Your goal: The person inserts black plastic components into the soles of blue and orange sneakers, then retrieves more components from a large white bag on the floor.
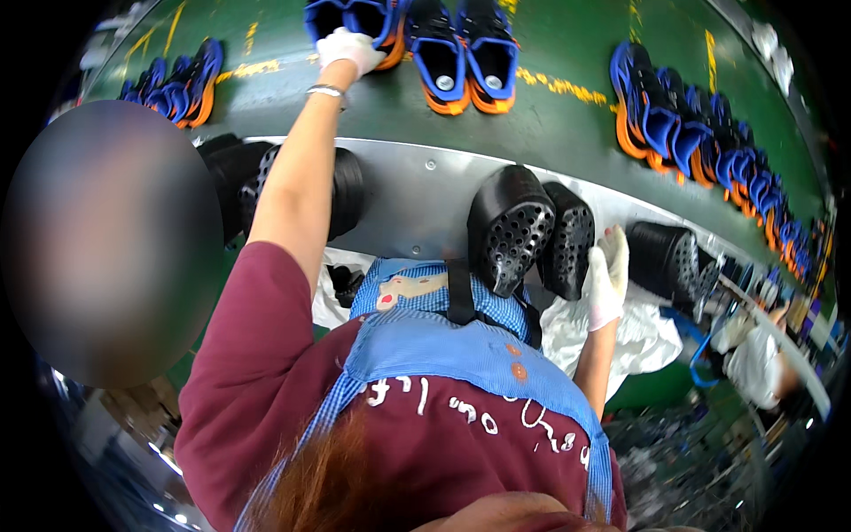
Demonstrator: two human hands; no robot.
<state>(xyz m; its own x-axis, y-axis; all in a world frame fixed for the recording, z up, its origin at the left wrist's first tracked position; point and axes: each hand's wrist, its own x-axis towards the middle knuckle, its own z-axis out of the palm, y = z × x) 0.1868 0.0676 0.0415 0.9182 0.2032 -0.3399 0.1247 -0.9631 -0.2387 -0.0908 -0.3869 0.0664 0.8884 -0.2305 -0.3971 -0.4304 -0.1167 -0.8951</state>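
Observation:
My left hand (350, 50), in a white glove, reaches to the far side with its fingers closed at the heels of a pair of black and blue sneakers (359, 19) with orange soles. Another such pair (464, 62) stands just to the right. My right hand (610, 277), also gloved, has its fingers stretched out beside two black shoe-shaped forms (514, 232) with perforated undersides. These forms rest against the metal ledge, in front of my blue apron (470, 346).
A green surface (550, 53) with yellow marks lies beyond the metal ledge (408, 191). Sneakers line its right side (696, 133), with more at far left (191, 84). Black forms flank me left (347, 193) and right (665, 257). White plastic (643, 337) hangs below. A blurred round area covers the left.

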